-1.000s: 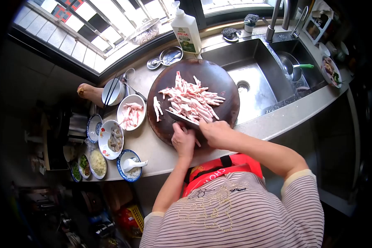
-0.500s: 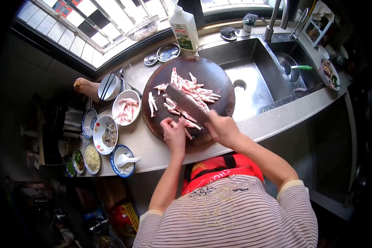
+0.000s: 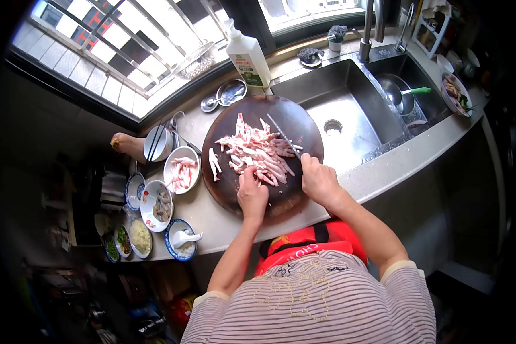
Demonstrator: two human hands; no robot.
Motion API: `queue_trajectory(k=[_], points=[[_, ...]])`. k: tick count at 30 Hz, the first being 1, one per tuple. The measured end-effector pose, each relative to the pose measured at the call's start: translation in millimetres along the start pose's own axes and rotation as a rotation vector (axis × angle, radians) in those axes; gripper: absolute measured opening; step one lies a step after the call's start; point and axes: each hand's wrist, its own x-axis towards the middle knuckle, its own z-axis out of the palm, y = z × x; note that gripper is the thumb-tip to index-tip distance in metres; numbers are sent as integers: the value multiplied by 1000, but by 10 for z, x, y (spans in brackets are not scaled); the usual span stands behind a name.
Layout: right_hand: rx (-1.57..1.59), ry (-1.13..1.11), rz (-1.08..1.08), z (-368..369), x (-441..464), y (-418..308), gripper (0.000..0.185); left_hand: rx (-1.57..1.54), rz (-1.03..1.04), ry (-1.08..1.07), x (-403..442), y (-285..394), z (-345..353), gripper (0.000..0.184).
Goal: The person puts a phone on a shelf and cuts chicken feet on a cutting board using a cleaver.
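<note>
A pile of pale pink chicken feet [image 3: 261, 146] lies on a round dark chopping board [image 3: 307, 123]. One chicken foot [image 3: 214, 165] lies apart at the board's left. My left hand [image 3: 253, 195] is at the near edge of the pile, fingers closed on a chicken foot that they partly hide. My right hand [image 3: 320, 180] grips a cleaver [image 3: 285, 136] by its handle. The blade appears nearly edge-on, slanting up and left along the pile's right side; whether it touches the feet I cannot tell.
Left of the board stand a white bowl of chicken feet [image 3: 182, 170], a flowered bowl [image 3: 149, 207], a bowl of minced garlic [image 3: 140, 238] and a blue-rimmed bowl with a spoon [image 3: 183, 239]. A white bottle [image 3: 248, 55] stands behind, a steel sink [image 3: 350, 86] to the right.
The cleaver has swung from lying across the pile to its right side, turning edge-on. My left hand has moved slightly right against the gathered feet. The camera view has shifted a little.
</note>
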Motion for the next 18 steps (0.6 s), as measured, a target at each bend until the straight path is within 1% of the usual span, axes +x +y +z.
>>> queue_trajectory(k=[1, 3, 4, 5, 7, 9, 11, 13, 14, 15, 16, 17, 18], points=[[0, 3, -3, 3, 6, 8, 18, -150, -120, -75, 51, -166, 11, 32], [13, 0, 5, -37, 35, 39, 17, -393, -201, -73, 215, -329, -50, 33], [16, -6, 15, -37, 46, 61, 17, -564, -295, -73, 325, -345, -122, 34], [17, -14, 23, -41, 50, 79, 16, -548, -216, -9, 453, -379, -153, 33], [-4, -21, 50, -84, 36, 50, 15, -493, -156, 44, 695, -392, -222, 33], [-26, -30, 51, -99, 51, -34, 16, -320, -5, 124, 885, -372, -236, 39], [-57, -39, 53, -102, 42, -64, 18, -337, -88, -111, 1014, -411, -208, 46], [-43, 15, 60, -104, 57, -22, 13, -252, 114, -84, 1068, -509, -350, 45], [-39, 28, 67, -118, 70, 9, 13, -332, 64, -64, 1097, -610, -473, 37], [-33, 38, 81, -120, 67, 40, 13, -336, -49, -39, 1127, -822, -578, 35], [-47, 45, 81, -110, 73, 72, 13, -99, -117, 60, 1197, -1124, -653, 33], [-60, 56, 85, -100, 87, 91, 14, 223, -98, 148, 1217, -1378, -784, 26], [-72, 58, 91, -97, 87, 88, 15, 480, -190, 96, 1265, -1643, -881, 19]])
